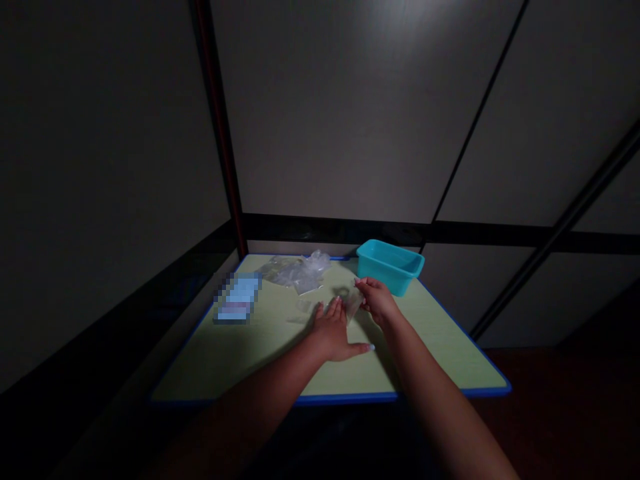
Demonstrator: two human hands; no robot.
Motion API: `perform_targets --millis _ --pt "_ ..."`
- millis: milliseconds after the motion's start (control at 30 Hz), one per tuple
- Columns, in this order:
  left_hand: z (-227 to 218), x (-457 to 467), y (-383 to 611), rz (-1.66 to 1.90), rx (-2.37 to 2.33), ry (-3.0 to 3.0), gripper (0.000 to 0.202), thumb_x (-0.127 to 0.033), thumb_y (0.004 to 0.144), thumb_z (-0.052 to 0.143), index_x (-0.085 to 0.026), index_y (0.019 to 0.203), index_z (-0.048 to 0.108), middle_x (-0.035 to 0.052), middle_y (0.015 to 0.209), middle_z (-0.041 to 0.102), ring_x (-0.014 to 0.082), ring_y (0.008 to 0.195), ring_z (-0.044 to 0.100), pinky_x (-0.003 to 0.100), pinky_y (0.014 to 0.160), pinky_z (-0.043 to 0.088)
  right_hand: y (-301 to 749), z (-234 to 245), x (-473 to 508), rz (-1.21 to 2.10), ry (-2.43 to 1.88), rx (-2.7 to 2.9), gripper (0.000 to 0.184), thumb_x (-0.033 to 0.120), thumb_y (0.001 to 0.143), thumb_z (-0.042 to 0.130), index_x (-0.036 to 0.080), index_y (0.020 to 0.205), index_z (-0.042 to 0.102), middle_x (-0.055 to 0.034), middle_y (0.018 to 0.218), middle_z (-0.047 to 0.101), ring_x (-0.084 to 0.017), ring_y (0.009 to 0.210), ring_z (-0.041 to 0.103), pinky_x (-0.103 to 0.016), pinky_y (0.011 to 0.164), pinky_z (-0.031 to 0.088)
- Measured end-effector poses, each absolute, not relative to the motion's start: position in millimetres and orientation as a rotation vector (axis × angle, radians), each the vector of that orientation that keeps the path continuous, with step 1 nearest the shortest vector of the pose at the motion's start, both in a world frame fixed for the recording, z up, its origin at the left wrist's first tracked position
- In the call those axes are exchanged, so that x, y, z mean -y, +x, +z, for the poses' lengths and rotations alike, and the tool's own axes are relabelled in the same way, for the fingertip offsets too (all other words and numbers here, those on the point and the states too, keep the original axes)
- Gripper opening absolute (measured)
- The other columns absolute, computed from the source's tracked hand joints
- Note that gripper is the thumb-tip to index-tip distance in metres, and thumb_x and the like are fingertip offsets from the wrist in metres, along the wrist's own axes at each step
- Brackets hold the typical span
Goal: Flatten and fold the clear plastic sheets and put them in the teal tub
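- Right hand [377, 301]: thumb and fingertips pinched on a clear plastic bag [353, 307], raised at a slant above the table.
- Left hand [333, 335]: laid palm down, fingers nearly together, thumb spread; fingertips beside clear film [304, 306] lying flat. Whether film and bag are one piece cannot be told.
- Handling: the bag should be light, limp and slippery, and prone to crease; grip at an edge or corner.
- Beyond the fingers: crumpled clear bags [306, 270] toward the far edge; turquoise plastic basket [387, 272] at far right; pixelated rectangle [239, 298] at left.
- Support: blue-edged table [430, 360].
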State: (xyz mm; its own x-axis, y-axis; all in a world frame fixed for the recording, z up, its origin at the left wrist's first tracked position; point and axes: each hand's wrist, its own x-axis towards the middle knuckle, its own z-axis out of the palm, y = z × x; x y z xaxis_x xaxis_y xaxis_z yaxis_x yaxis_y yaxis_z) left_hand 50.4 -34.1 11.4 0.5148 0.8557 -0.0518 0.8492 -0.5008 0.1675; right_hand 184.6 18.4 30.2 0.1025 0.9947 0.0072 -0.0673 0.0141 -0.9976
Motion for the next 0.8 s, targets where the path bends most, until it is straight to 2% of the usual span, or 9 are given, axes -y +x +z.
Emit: perform_targets --millis 167,300,367,433,533,633,800 --pt "11.4 33.9 50.2 0.065 -1.455 2.574 0.114 -0.087 0.065 0.022 -0.007 0.146 0.013 0.0191 0.151 0.012 0.0281 0.140 -0.001 0.053 0.110 0.002 182.1 27.6 -19.3 1.167 -1.152 1.100 0.038 0.049 0.056 0.069 0.021 0.066 0.044 0.0105 0.039 0.040 -0.006 0.031 0.031 -0.018 0.032 0.020" --pt "9.0 33.0 50.1 0.075 -1.471 2.567 0.114 -0.086 0.065 0.022 -0.005 0.145 0.013 0.0194 0.151 0.011 0.0289 0.140 -0.001 0.053 0.110 0.004 184.7 28.4 -19.0 1.119 -1.205 1.096 0.038 0.051 0.058 0.068 0.021 0.068 0.047 0.0096 0.043 0.042 -0.006 0.034 0.033 -0.018 0.034 0.024" --pt "7.9 32.8 50.0 0.074 -1.474 2.564 0.112 -0.086 0.066 0.023 -0.007 0.145 0.013 0.0188 0.151 0.010 0.0289 0.140 -0.001 0.053 0.110 0.004 186.8 29.6 -18.7 1.105 -1.242 1.081 0.039 0.055 0.062 0.065 0.020 0.072 0.051 0.0072 0.048 0.047 -0.008 0.038 0.039 -0.019 0.037 0.029" --pt "7.0 32.5 49.8 0.072 -1.469 2.566 0.111 -0.085 0.067 0.023 -0.007 0.145 0.012 0.0191 0.151 0.008 0.0293 0.140 -0.002 0.053 0.110 0.003 187.9 30.3 -18.4 1.107 -1.267 1.074 0.043 0.061 0.069 0.057 0.019 0.077 0.056 0.0019 0.060 0.056 -0.010 0.048 0.048 -0.020 0.043 0.036" --pt "5.6 31.7 49.6 0.074 -1.464 2.568 0.109 -0.084 0.069 0.023 -0.007 0.146 0.012 0.0184 0.151 0.006 0.0297 0.140 -0.003 0.053 0.110 0.002 186.3 29.2 -17.9 1.151 -1.269 1.099 0.059 0.070 0.080 0.035 0.017 0.087 0.061 -0.0068 0.084 0.064 -0.017 0.070 0.059 -0.023 0.054 0.044" --pt "5.7 31.5 49.3 0.074 -1.460 2.561 0.107 -0.083 0.069 0.023 -0.009 0.146 0.012 0.0160 0.152 0.007 0.0291 0.140 -0.004 0.052 0.110 0.002 181.9 26.6 -16.9 1.282 -1.214 1.082 0.069 0.072 0.083 0.018 0.018 0.097 0.059 -0.0110 0.092 0.063 -0.022 0.085 0.060 -0.029 0.065 0.048" --pt "8.1 33.1 49.3 0.073 -1.456 2.538 0.109 -0.083 0.069 0.024 -0.007 0.146 0.010 0.0167 0.152 0.005 0.0298 0.140 -0.004 0.052 0.111 0.002 177.2 23.0 -15.7 1.397 -1.100 0.999 0.076 0.075 0.080 0.010 0.022 0.114 0.053 -0.0137 0.106 0.058 -0.025 0.100 0.057 -0.038 0.077 0.049"
